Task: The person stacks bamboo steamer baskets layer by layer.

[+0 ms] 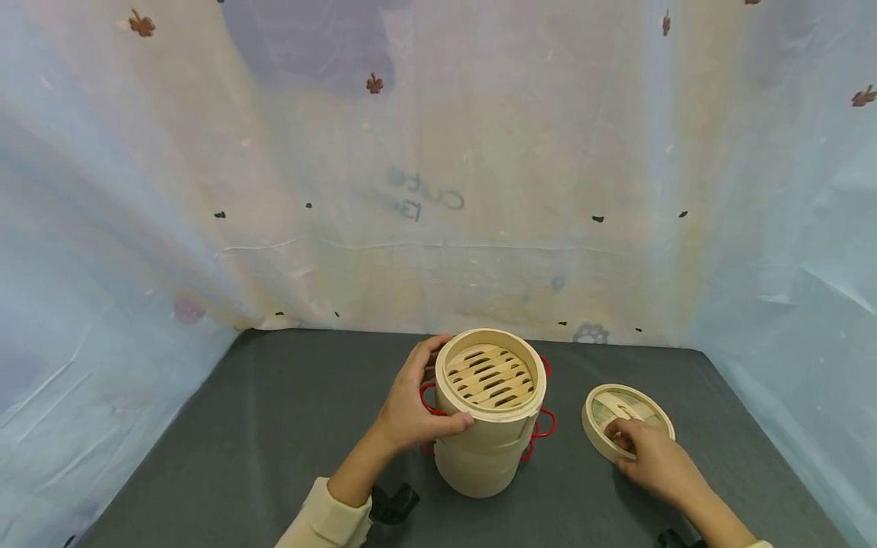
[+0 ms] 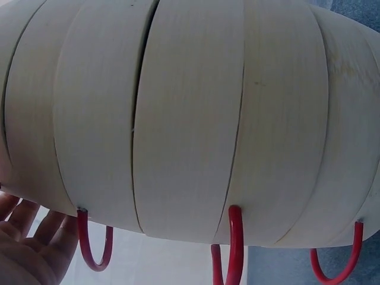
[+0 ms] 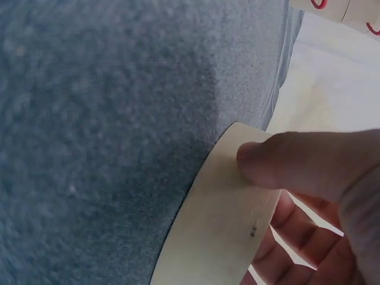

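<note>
A stack of bamboo steamer baskets (image 1: 489, 415) with red wire handles (image 1: 544, 422) stands in the middle of the dark grey table; its top basket is uncovered and shows the slatted floor. My left hand (image 1: 440, 384) grips the top basket from the left, thumb on the front wall and fingers round the back. In the left wrist view the basket wall (image 2: 190, 119) fills the frame, with my fingers (image 2: 32, 237) at the lower left. The round bamboo lid (image 1: 626, 415) lies flat to the right. My right hand (image 1: 620, 441) pinches its near rim (image 3: 219, 231), thumb (image 3: 291, 160) on the outside.
Pale blue and cream cloth (image 1: 438, 190) hangs behind and to both sides of the table (image 1: 274, 426). The black wrist-camera mounts (image 1: 392, 502) sit on my forearms near the front edge. The steamer stack (image 3: 335, 9) shows at the top right of the right wrist view.
</note>
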A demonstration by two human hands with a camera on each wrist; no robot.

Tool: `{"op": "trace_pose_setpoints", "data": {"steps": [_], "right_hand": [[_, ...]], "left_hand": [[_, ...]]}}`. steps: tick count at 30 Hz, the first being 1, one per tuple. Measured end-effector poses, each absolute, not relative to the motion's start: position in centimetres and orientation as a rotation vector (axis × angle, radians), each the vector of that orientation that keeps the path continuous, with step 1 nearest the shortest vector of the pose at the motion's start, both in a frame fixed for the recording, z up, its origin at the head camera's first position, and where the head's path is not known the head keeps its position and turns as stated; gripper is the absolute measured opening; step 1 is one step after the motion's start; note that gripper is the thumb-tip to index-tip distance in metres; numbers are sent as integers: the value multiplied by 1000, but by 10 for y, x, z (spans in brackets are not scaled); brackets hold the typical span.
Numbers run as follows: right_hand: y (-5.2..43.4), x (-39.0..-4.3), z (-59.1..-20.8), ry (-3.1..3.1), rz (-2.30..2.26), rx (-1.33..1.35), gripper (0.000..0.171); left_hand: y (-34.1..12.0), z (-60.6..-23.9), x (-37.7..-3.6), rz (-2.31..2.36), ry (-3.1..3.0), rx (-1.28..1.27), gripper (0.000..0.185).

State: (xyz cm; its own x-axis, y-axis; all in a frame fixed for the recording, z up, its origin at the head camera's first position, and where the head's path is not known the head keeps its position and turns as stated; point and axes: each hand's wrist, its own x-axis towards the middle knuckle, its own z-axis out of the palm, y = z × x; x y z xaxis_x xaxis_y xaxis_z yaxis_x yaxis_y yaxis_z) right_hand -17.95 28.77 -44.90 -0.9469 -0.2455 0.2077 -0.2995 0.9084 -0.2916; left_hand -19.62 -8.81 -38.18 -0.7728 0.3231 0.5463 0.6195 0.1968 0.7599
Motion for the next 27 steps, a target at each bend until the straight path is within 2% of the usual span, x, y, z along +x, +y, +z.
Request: {"op": "trace_pose_setpoints", "data": {"steps": [18, 27], "right_hand": [[287, -179, -450, -2882, 479, 344, 33], [283, -179, -447, -2746, 433, 410, 34]], "left_hand": [[-88, -381, -194, -1668, -2216, -885, 95], [-88, -381, -195, -1681, -2217, -892, 95]]}}
